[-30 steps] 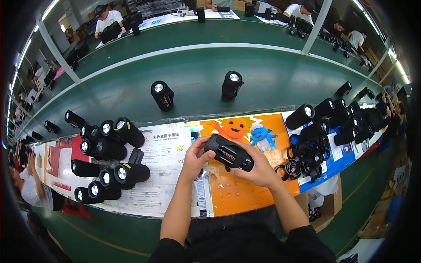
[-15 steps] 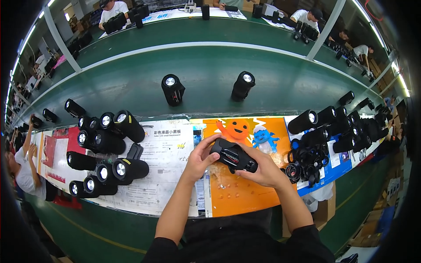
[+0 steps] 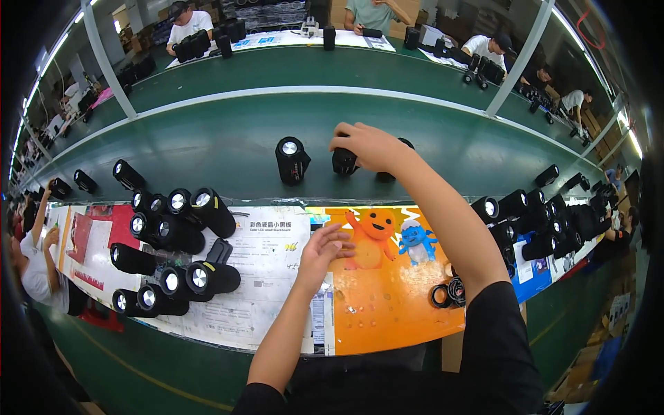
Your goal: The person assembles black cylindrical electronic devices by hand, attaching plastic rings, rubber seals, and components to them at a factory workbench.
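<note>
Fingers of the left hand are spread wide and hold nothing, hovering over the orange mat; left of them lie grouped black cylinders. Right and beyond, the right hand grips a black cylinder standing on the green belt, beside another upright one. Placement appears nearly complete; release remains. Farther right, more cylinders wait.

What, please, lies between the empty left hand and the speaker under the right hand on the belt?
In the head view, only bare orange mat and green belt separate the left hand from the speaker under the right hand.
</note>
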{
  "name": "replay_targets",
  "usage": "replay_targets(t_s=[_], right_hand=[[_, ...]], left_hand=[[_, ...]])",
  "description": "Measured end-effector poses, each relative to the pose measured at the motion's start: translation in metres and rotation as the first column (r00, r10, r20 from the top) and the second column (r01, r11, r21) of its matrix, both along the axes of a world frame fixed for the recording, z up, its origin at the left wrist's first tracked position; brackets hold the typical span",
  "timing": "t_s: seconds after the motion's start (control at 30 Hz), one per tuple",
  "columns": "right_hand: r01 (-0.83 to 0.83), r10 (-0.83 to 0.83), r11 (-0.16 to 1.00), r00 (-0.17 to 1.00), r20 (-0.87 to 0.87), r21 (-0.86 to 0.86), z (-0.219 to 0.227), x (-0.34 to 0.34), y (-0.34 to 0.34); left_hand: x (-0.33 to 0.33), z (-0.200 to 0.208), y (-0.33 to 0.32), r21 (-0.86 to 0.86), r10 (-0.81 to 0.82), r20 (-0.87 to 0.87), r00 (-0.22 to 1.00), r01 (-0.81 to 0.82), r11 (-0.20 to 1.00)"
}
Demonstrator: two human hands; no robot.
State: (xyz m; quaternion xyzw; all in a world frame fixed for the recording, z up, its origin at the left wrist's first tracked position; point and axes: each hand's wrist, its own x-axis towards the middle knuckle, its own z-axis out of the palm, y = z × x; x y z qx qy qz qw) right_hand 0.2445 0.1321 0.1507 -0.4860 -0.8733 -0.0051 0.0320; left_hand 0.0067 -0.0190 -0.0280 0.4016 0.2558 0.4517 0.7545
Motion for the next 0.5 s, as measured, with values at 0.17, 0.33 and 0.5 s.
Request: replay_targets(t_s=[0.17, 0.33, 0.5], right_hand=[[0.089, -0.107, 0.992, 0.969, -0.221, -0.09, -0.003, 0.024, 0.009], [0.592, -0.631, 0.761, 0.77, -0.093, -0.264, -0.027, 0.118, -0.017], [0.522, -0.536, 0.838, 0.733, -0.419, -0.16, -0.006, 0.082, -0.103]], left_hand=[[-0.006, 0.001, 0.0, -0.043, 0.016, -0.061, 0.998, -0.018, 0.999], [0.005, 0.002, 0.0, -0.045, -0.044, -0.061, 0.997, 0.042, 0.998], [-0.003, 0.025, -0.008, 0.182, 0.025, -0.268, 0.963, 0.025, 0.983]])
